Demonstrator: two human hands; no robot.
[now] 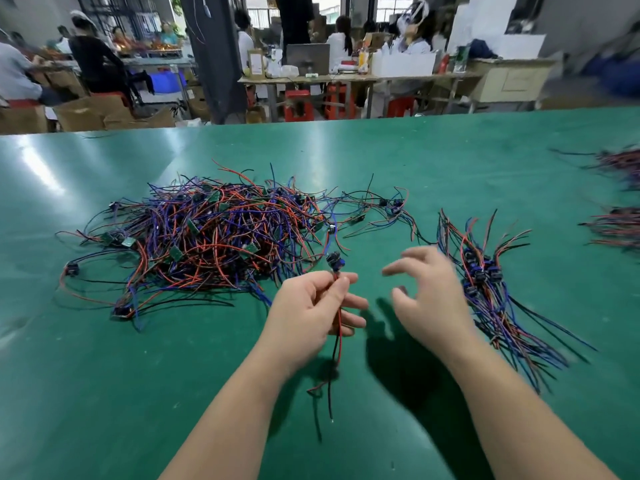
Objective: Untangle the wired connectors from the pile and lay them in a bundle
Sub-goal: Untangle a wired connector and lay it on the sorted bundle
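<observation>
A tangled pile of wired connectors (207,237) in red, blue and black lies on the green table (104,375), left of centre. To the right a laid-out bundle (485,282) of connectors stretches toward me. My left hand (311,313) pinches one wired connector (335,261) by its wires just below the dark plug; its red and black leads hang down under the hand. My right hand (429,299) hovers between that connector and the bundle, fingers spread and loosely curved, holding nothing.
Two more wire bundles (616,226) lie near the right table edge. A few loose connectors (391,206) trail from the pile toward the bundle. Beyond the far edge are workbenches, red stools, cardboard boxes and several seated people.
</observation>
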